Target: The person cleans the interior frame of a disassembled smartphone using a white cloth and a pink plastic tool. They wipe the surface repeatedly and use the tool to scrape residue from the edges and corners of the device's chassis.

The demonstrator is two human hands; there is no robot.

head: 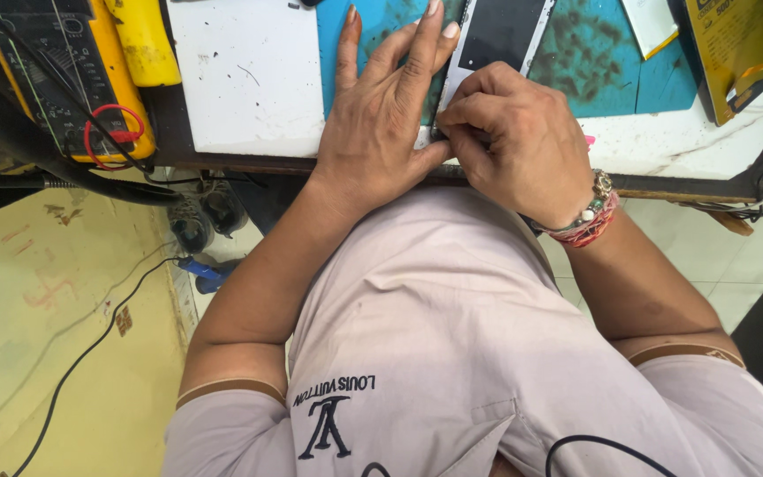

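A phone [498, 35] with a dark screen and pale frame lies on a teal work mat [589, 62] at the bench's near edge. My left hand [381, 124] rests flat on the mat, fingers spread, its fingertips touching the phone's left side. My right hand [514, 141] is closed at the phone's lower left corner, fingertips pinched against the edge; whether a small tool is between them is hidden. A beaded and red-thread bracelet [589, 216] is on my right wrist.
A white board [245, 75] lies left of the mat. A yellow meter [64, 75] with red and black leads sits far left. A yellow box [730, 44] and cables are at the right. Below left are shoes [205, 216] and a blue-handled tool [205, 272] on the floor.
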